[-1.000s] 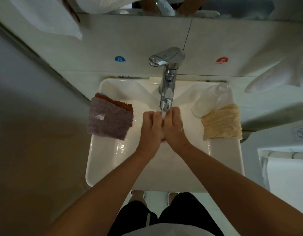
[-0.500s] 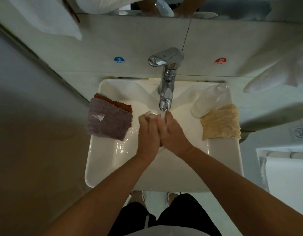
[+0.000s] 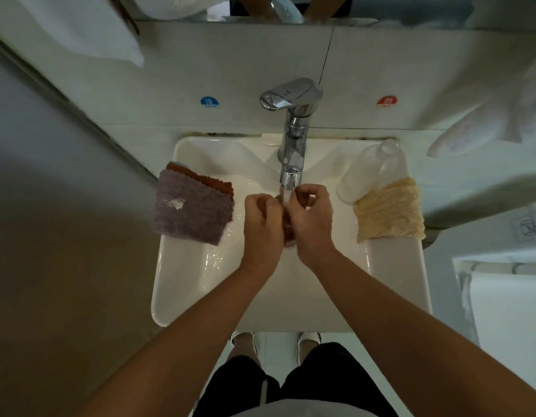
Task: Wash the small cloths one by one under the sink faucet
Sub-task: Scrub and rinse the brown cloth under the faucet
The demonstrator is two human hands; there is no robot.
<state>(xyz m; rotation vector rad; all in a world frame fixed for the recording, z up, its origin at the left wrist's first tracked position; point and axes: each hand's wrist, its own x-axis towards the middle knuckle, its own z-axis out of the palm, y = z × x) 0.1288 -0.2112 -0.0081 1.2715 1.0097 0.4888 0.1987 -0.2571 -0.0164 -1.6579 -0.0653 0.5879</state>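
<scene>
Both my hands are under the chrome faucet (image 3: 292,145), whose water stream (image 3: 286,197) runs onto them over the white sink (image 3: 182,284). My left hand (image 3: 263,224) and my right hand (image 3: 313,221) press side by side with their fingers curled in. No cloth shows in either hand, and the gap between the palms is dark. A purple cloth (image 3: 193,207) lies on the sink's left rim on top of an orange-brown cloth (image 3: 215,180). A crumpled yellow cloth (image 3: 388,210) lies on the right rim.
A clear plastic bottle (image 3: 369,170) lies on the sink's back right corner, touching the yellow cloth. Blue cold (image 3: 209,102) and red hot (image 3: 386,102) stickers mark the wall tiles. White towels hang at the upper left and right. A grey wall closes off the left.
My hands lay flat side by side under the stream a second ago. Their fingers have since curled in, and the hands have rubbed against each other. The cloths have not moved.
</scene>
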